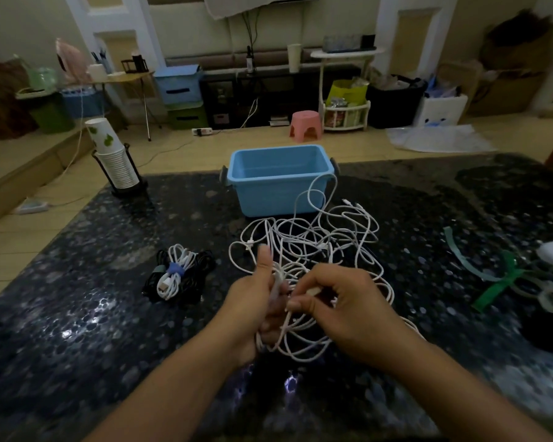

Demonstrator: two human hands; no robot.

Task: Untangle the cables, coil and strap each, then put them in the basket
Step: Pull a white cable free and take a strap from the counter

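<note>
Left hand (256, 301): grip curled round gathered white cable (304, 247) loops, thumb up.
Right hand (342, 301): apparently pinching one strand.
Basket (278, 193): beyond tangle, on counter (77, 314).

The room is dim, with cream walls (186, 23) and a floor of pale beige tiles (179, 151). A dark speckled stone worktop (77, 314) fills the near part, and light reflects on it in small spots. At its far left corner stands a stack of paper cups (114, 154) in a black holder. Against the far wall there is a low black cabinet (237, 97), with a blue storage box (178, 82) on a green one just to its left. A pink plastic stool (305, 126) stands on the floor. A white round side table (345, 54) is behind it to the right, and a power strip (202, 131) lies on the tiles.
</note>
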